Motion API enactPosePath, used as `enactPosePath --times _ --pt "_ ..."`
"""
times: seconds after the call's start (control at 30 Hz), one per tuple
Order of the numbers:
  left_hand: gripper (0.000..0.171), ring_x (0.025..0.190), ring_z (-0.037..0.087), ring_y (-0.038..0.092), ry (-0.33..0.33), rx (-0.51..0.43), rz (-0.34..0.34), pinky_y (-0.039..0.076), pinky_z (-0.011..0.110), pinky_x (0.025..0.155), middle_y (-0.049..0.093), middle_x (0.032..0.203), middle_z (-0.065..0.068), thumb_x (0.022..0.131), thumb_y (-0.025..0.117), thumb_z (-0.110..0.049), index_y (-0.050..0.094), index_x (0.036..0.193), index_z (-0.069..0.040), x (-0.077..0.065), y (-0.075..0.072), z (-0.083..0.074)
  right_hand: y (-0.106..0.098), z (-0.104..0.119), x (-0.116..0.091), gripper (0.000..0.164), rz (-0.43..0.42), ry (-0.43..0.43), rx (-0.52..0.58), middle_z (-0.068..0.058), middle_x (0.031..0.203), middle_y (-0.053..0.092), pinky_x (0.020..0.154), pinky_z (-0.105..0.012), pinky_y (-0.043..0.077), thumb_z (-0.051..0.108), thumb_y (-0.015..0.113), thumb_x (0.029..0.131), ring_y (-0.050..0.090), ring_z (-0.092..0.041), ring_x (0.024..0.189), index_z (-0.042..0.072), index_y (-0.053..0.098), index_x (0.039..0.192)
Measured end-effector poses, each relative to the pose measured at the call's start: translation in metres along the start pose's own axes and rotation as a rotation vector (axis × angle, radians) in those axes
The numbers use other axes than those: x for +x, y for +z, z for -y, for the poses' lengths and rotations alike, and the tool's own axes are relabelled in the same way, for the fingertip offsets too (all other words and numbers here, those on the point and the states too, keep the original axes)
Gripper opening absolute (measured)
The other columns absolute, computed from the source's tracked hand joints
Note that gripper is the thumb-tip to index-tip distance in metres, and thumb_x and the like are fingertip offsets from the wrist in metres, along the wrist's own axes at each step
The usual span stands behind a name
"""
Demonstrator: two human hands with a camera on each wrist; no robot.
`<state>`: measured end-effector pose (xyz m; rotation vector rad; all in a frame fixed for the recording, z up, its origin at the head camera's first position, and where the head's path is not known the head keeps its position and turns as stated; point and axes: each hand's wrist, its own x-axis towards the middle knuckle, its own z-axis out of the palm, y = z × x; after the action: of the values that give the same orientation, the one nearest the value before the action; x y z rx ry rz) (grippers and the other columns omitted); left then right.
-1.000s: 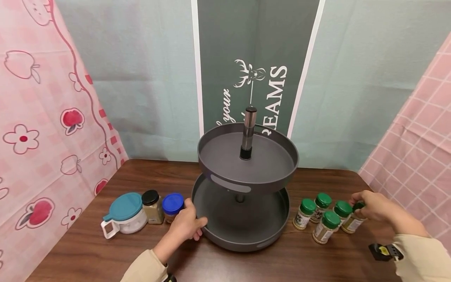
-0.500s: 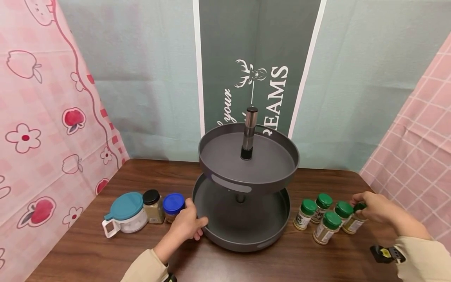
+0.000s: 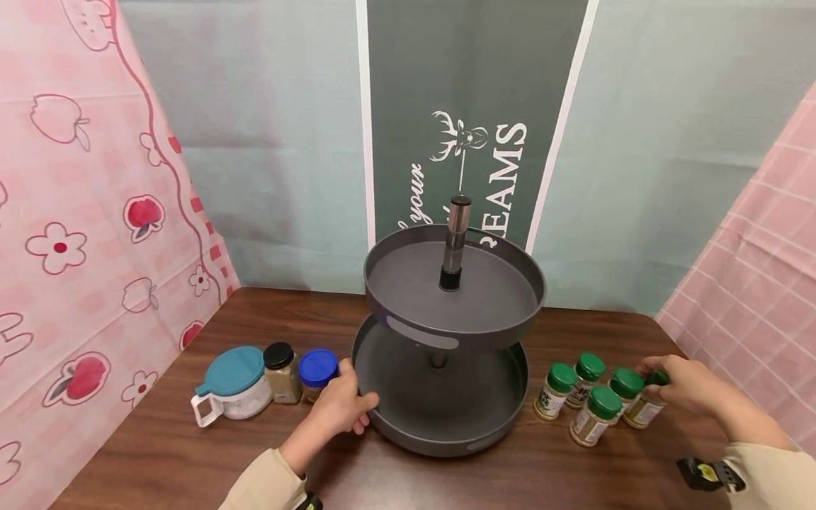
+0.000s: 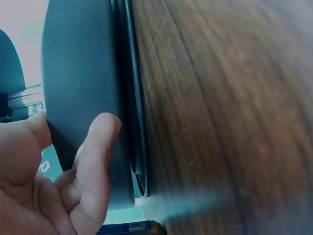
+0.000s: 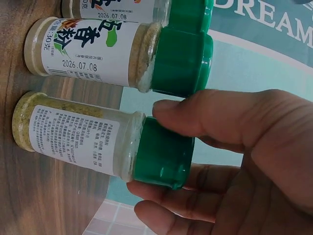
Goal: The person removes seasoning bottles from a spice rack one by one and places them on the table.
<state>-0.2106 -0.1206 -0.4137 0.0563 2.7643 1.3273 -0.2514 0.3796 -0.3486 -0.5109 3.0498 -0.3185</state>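
Note:
A dark grey two-tier round tray rack stands in the middle of the table, a metal post rising through its upper tray. My left hand grips the lower tray's left edge; in the left wrist view the thumb lies at the rim and the fingers press the outer wall. On the right, my right hand holds a green-lidded spice jar by its lid, thumb and fingers on opposite sides. The jar is upright, its base apparently on the table. Several similar spice jars stand close beside it.
Left of the rack stand a blue-lidded jar, a black-lidded jar and a teal-lidded container with a white handle. Fabric hangs behind the table, and pink cloths hang at both sides.
The head view has shifted slightly, so everything sits a little further right. Both hands keep their places on the tray and the jar.

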Motion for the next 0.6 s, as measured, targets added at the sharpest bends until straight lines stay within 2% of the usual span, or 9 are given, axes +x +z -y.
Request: enactPosePath --times 0.17,0.27,0.37,0.43,0.6 --pt "0.078 0.039 0.014 0.053 0.044 0.035 0.01 0.046 0.029 0.039 0.058 0.05 0.005 0.081 0.065 -0.031 0.023 0.131 0.013 0.0 -0.005 -0.006 0.0 -0.001 -0.006 0.03 -0.015 -0.002 -0.005 -0.011 0.083 0.064 0.06 -0.049 0.046 0.01 0.068 0.073 0.055 -0.028 0.071 0.0 0.06 0.1" --pt "0.077 0.04 0.014 0.054 0.058 0.053 -0.007 0.046 0.029 0.04 0.058 0.051 0.004 0.08 0.066 -0.037 0.03 0.129 0.011 -0.003 -0.011 -0.009 0.0 0.0 -0.006 0.032 -0.049 -0.035 -0.024 -0.014 0.087 0.065 0.062 -0.053 0.047 0.011 0.069 0.072 0.058 -0.033 0.075 -0.001 0.06 0.1" --pt "0.077 0.04 0.012 0.053 0.088 0.102 -0.02 0.045 0.029 0.044 0.056 0.05 0.0 0.08 0.065 -0.04 0.034 0.129 0.01 -0.008 -0.019 -0.013 0.001 0.002 -0.007 0.03 -0.104 -0.067 -0.058 -0.012 0.085 0.065 0.061 -0.052 0.047 0.009 0.07 0.069 0.057 -0.029 0.073 0.0 0.061 0.097" --pt "0.07 0.04 0.011 0.052 0.115 0.14 -0.022 0.045 0.029 0.045 0.054 0.049 -0.001 0.079 0.066 -0.039 0.041 0.125 0.009 -0.011 -0.025 -0.016 0.001 0.004 -0.008 0.029 -0.135 -0.084 -0.083 -0.01 0.083 0.065 0.06 -0.051 0.046 0.009 0.07 0.069 0.056 -0.027 0.071 0.001 0.061 0.096" --pt "0.05 0.042 0.009 0.052 0.198 0.192 -0.012 0.044 0.029 0.043 0.053 0.051 -0.004 0.081 0.065 -0.032 0.053 0.115 0.003 -0.016 -0.039 -0.018 -0.001 0.017 -0.009 0.029 -0.221 -0.121 -0.11 -0.012 0.081 0.064 0.061 -0.054 0.046 0.007 0.07 0.068 0.057 -0.033 0.073 0.0 0.061 0.094"
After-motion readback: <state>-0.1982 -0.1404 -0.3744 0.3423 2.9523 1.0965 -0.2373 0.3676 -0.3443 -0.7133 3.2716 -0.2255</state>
